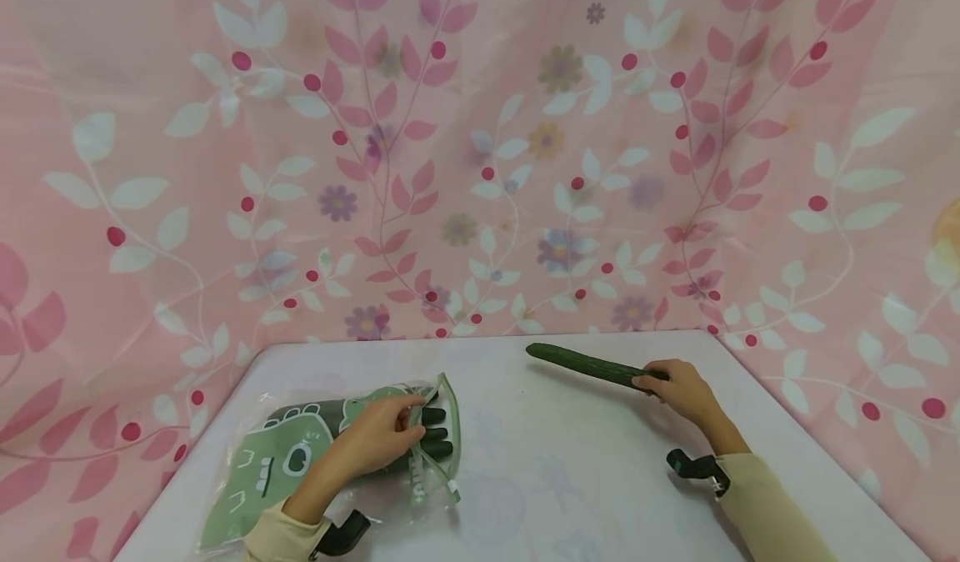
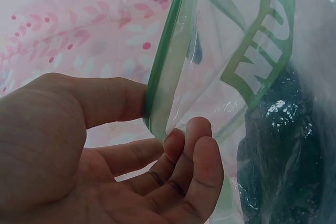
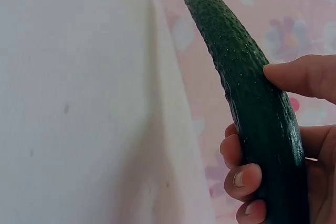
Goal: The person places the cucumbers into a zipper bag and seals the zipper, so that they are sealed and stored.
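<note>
On the left of the table lies a clear zip bag (image 1: 251, 470) with a green cartoon print and a green zip edge. Several dark green cucumbers (image 1: 435, 434) are inside, their ends showing near the bag's mouth. My left hand (image 1: 375, 437) pinches the rim at the mouth; the left wrist view shows thumb and fingers on the green zip strip (image 2: 167, 61). Over the table's right side, my right hand (image 1: 682, 391) grips one cucumber (image 1: 581, 363) by its near end. In the right wrist view this cucumber (image 3: 241, 72) is long, bumpy and slightly curved, raised off the table.
Both hands are above a white table (image 1: 525, 462). A pink floral curtain (image 1: 480, 145) hangs behind its back edge and along the sides. Each wrist wears a small black camera mount, one (image 1: 342, 534) on the left and another (image 1: 697, 466) on the right.
</note>
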`<state>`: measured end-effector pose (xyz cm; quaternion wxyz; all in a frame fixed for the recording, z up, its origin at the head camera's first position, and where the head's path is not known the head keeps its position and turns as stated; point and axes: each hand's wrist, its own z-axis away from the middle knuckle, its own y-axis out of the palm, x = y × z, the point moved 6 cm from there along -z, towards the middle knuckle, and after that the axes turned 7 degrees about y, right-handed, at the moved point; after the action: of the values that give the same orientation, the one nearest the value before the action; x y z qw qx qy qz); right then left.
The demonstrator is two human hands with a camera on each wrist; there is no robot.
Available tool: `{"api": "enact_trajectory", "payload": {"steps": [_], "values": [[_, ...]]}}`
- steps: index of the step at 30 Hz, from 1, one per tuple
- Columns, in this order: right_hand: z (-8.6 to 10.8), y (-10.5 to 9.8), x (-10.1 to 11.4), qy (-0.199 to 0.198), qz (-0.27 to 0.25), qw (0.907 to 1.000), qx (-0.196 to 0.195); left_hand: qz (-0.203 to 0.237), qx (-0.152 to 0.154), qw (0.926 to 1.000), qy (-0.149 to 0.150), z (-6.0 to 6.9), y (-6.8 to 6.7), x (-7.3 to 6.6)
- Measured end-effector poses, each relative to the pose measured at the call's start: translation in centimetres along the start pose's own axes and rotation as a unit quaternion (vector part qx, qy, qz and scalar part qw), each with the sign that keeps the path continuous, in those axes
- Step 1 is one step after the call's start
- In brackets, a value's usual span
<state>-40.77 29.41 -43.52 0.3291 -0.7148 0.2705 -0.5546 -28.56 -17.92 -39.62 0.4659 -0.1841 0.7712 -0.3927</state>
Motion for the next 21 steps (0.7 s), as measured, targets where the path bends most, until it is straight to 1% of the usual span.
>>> {"api": "enact_trajectory", "payload": {"steps": [5, 7, 12, 19, 21], "values": [[0.0, 0.2, 1.8, -0.026, -0.053, 0.9982, 0.005, -0.005, -0.004, 1.0000, 0.002, 0.0, -0.1, -0.2], [0.0, 0.4, 2.5, -0.038, -0.066, 0.9971, 0.010, -0.006, -0.007, 1.0000, 0.000, 0.0, -0.1, -0.3], [0.1, 1.3, 3.8, -0.055, -0.077, 0.9952, 0.024, -0.006, -0.010, 0.9999, 0.002, 0.1, -0.2, -0.5], [0.2, 2.6, 5.0, -0.066, -0.091, 0.9926, 0.045, 0.008, -0.007, 0.9999, -0.007, 0.1, -0.3, -0.5], [0.3, 2.9, 5.3, -0.069, -0.093, 0.9919, 0.053, 0.004, -0.007, 1.0000, -0.003, 0.0, -0.2, -0.4]]}}
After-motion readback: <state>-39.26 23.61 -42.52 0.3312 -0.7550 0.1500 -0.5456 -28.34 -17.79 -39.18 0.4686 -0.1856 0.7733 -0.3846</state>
